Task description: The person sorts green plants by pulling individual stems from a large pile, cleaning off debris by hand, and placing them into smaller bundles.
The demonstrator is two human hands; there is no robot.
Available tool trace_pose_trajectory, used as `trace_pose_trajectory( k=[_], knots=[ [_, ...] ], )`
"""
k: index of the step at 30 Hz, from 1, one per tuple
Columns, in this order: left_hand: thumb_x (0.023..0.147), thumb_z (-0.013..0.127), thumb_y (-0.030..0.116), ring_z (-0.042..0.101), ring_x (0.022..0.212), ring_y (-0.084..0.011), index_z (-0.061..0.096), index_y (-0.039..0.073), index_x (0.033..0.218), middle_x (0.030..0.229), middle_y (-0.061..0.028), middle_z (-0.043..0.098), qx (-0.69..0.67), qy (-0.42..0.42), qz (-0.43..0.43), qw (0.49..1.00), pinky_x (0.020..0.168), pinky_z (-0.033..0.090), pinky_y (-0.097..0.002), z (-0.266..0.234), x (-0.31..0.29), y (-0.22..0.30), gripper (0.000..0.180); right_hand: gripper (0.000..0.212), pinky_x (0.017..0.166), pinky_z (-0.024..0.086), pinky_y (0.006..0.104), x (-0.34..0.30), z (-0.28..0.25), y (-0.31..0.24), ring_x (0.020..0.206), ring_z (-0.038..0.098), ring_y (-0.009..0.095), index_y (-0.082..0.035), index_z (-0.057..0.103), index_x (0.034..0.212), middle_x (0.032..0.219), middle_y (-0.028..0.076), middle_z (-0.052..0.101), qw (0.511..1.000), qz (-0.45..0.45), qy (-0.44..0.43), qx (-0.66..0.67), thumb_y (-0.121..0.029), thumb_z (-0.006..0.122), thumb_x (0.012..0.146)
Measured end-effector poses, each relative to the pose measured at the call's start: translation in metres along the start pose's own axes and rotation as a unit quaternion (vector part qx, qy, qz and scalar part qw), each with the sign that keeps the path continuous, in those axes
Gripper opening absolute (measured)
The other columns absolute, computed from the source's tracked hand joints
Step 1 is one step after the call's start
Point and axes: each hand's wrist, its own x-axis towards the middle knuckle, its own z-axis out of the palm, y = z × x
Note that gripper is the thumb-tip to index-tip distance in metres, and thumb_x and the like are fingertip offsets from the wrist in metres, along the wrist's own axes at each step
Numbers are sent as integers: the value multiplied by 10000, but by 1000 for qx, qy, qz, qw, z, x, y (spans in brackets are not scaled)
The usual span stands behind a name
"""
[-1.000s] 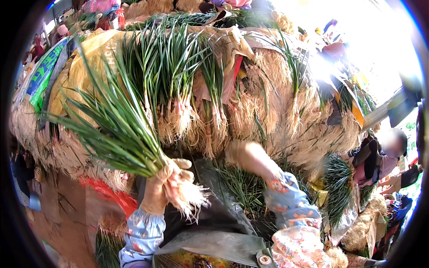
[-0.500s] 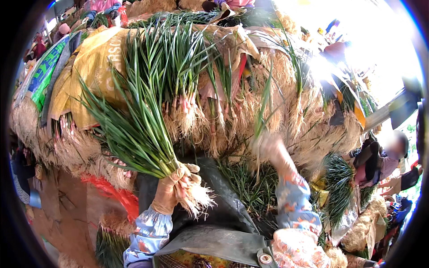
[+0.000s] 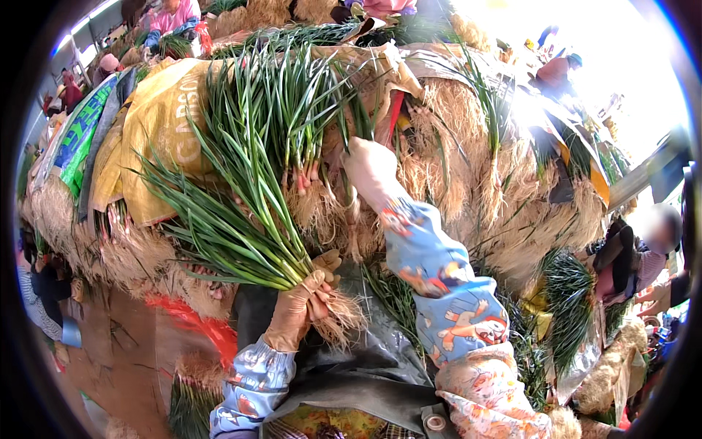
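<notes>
My left hand (image 3: pixel 296 311), in a tan glove, is closed around the lower stalks of a thick bunch of spring onions (image 3: pixel 270 241). Their green leaves fan up and to the left, and the pale roots hang out to the right of the fist. My right hand (image 3: pixel 369 168) reaches across to the heap, its fingers curled at the leaves of a few loose spring onions (image 3: pixel 356 113). The back of that hand hides part of the fingers. More loose spring onions (image 3: pixel 292 124) lie just left of it, on a cloth over the heap.
A large heap of rooted onions (image 3: pixel 461 139) spans the front, partly covered by a yellow sack (image 3: pixel 157 135). Cut green leaves (image 3: pixel 398 293) lie below it. Red plastic (image 3: pixel 194 322) and a standing bundle (image 3: pixel 194 399) are at lower left. Other people sit behind and at the right.
My right hand has moved from above the cut leaves up and left to the loose onions; the leaf beside it is no longer there. The left hand's bunch has shifted slightly right.
</notes>
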Motion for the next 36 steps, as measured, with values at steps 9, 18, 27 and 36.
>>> trace_pose_trajectory(
  k=[9, 18, 27, 36],
  knots=[
    [838, 592, 295, 512, 584, -130, 498, 68, 733, 727, -68, 536, -64, -47, 19, 997, 496, 437, -214, 2, -6, 8, 267, 111, 516, 486, 339, -131, 20, -33, 583, 591, 227, -71, 591, 809, 680, 80, 602, 947, -49, 151, 279, -180, 569, 814],
    [827, 591, 188, 543, 743, -186, 381, 85, 1304, 1048, -134, 573, -228, -67, 37, 971, 674, 502, -335, -23, -16, 16, 531, 361, 446, 483, 350, -104, -9, -17, 498, 592, 247, -33, 574, 825, 624, 95, 595, 988, -108, -98, 43, -373, 469, 884],
    [817, 621, 202, 539, 571, -129, 532, 54, 921, 640, -10, 518, -54, 9, -9, 998, 513, 478, -254, 0, -8, 20, 202, 101, 577, 488, 394, -25, 14, 5, 632, 611, 307, -91, 597, 747, 638, 110, 605, 993, 13, 100, 57, -188, 580, 768],
    [810, 626, 179, 568, 663, -182, 552, -2, 985, 694, -68, 564, -120, -104, 36, 987, 692, 489, -340, 19, -3, 12, 262, 203, 590, 481, 382, -22, 7, 13, 689, 627, 299, -75, 587, 808, 704, 112, 625, 996, 89, 22, -2, -273, 623, 778]
  ],
)
